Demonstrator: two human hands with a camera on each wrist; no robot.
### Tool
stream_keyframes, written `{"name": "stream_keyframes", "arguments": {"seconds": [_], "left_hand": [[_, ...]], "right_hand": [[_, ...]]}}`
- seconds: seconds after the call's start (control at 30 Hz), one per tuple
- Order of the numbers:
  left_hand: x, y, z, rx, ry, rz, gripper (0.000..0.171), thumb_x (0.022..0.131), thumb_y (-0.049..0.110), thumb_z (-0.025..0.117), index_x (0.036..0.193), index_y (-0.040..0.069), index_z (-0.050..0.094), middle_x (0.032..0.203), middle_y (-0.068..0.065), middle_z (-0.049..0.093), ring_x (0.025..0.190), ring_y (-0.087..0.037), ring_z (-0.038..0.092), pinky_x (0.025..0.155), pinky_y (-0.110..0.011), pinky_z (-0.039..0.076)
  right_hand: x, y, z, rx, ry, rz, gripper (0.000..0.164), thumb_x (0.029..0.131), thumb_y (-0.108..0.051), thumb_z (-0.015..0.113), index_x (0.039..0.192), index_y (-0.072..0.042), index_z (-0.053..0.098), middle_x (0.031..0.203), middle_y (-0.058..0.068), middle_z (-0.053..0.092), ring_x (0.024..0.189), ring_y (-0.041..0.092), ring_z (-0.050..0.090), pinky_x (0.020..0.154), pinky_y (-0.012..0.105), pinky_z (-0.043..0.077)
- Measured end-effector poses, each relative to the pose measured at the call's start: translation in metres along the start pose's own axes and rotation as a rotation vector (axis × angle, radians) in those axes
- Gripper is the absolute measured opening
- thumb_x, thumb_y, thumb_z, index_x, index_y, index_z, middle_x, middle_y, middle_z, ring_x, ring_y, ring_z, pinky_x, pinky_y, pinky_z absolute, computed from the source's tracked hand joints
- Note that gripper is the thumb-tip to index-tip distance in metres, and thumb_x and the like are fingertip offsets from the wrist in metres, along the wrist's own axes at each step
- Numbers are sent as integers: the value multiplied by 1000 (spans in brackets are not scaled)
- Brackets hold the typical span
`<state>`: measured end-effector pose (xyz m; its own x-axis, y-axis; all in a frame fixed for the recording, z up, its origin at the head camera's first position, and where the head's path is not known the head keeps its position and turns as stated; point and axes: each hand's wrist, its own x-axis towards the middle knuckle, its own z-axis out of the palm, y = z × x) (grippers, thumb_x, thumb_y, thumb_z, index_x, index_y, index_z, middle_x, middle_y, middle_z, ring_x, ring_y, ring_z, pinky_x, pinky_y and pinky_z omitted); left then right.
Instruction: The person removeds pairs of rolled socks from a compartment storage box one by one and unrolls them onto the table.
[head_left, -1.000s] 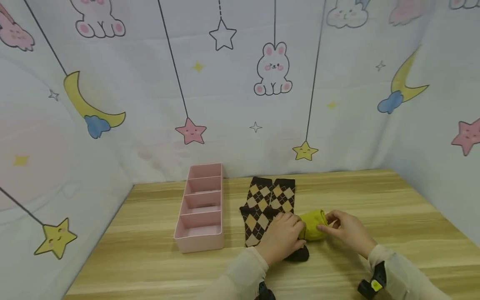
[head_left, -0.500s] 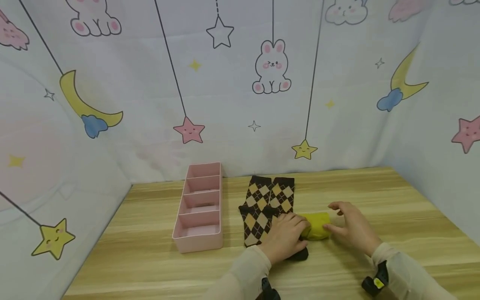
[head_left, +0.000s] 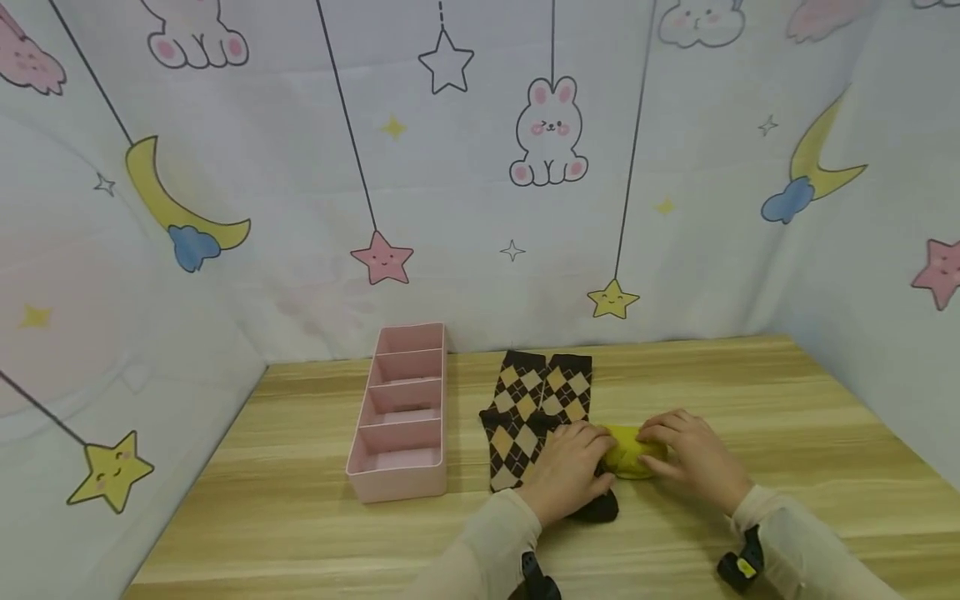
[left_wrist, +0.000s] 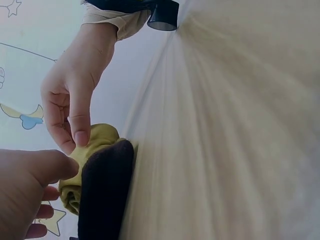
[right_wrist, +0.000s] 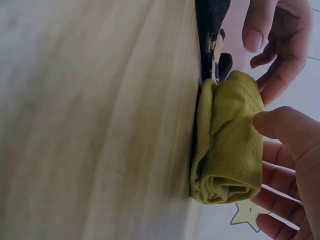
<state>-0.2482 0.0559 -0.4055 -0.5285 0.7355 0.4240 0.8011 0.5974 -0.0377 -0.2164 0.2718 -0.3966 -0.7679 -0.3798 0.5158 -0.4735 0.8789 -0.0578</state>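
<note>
A rolled yellow-green sock [head_left: 628, 454] lies on the table, its coiled end facing the right wrist camera. My left hand [head_left: 567, 462] holds its left end, the fingers bent over the far side. At the right end, my right hand [head_left: 693, 458] has its thumb on the near face of the roll [right_wrist: 232, 135] and its fingers behind it. Black-and-tan argyle socks [head_left: 521, 392] lie flat to the left, partly covered by my left hand and forearm. A dark sock toe [left_wrist: 107, 185] sticks out beside the roll in the left wrist view.
A pink box [head_left: 397, 485] with several compartments stands left of the argyle socks. The wood-grain table [head_left: 300, 467] meets a printed cloth backdrop [head_left: 465, 183] at the back and both sides.
My right hand lifted its fingers off the roll half a second ago and has lowered them onto it again. The roll now looks flatter. My left hand has stayed at its left end.
</note>
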Motion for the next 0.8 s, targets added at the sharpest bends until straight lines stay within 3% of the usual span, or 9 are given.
{"name": "stream_keyframes", "arguments": {"seconds": [0.37,0.8], "left_hand": [[-4,1,1,59,45,-127,33,86,41,68,110,18,63,105,5,64,101,-12,57,93,-27,47],[-5,3,12,34,8,-93,30,86,43,68,106,21,67,104,7,64,100,-10,58,93,-27,47]], "right_hand": [[7,1,0,-65,-162,86,43,71,-30,83,103,-6,68,103,8,69,99,28,60,86,50,48],[18,9,2,58,-268,190,32,76,-20,76,102,-3,68,100,10,70,93,29,61,82,52,47]]}}
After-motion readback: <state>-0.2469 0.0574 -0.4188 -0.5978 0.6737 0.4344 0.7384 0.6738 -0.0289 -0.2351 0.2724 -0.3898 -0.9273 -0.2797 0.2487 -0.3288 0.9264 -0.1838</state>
